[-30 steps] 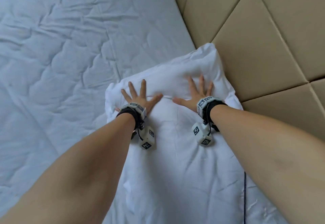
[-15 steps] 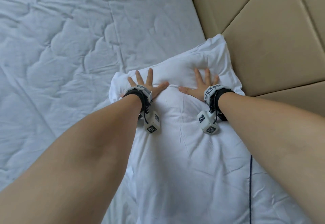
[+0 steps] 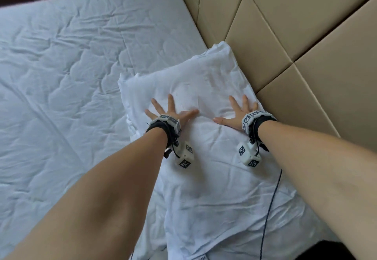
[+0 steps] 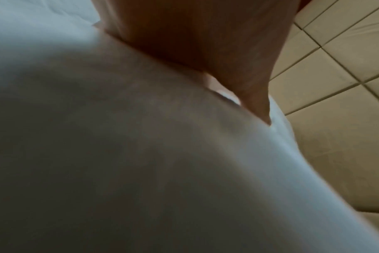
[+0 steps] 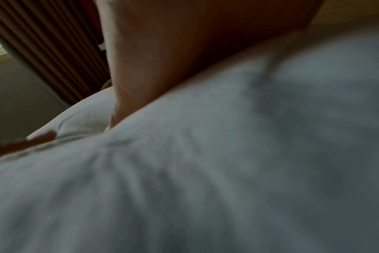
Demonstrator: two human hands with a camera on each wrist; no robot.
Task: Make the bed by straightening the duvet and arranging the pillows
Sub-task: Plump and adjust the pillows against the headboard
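Flat on the white pillow, both hands, fingers spread.

A tan padded headboard with diamond-shaped panels is filling the upper right of the head view and showing again at the right edge of the left wrist view. A thin dark cable is trailing down the lower right of the head view. Brown pleated curtains are hanging at the upper left of the right wrist view.
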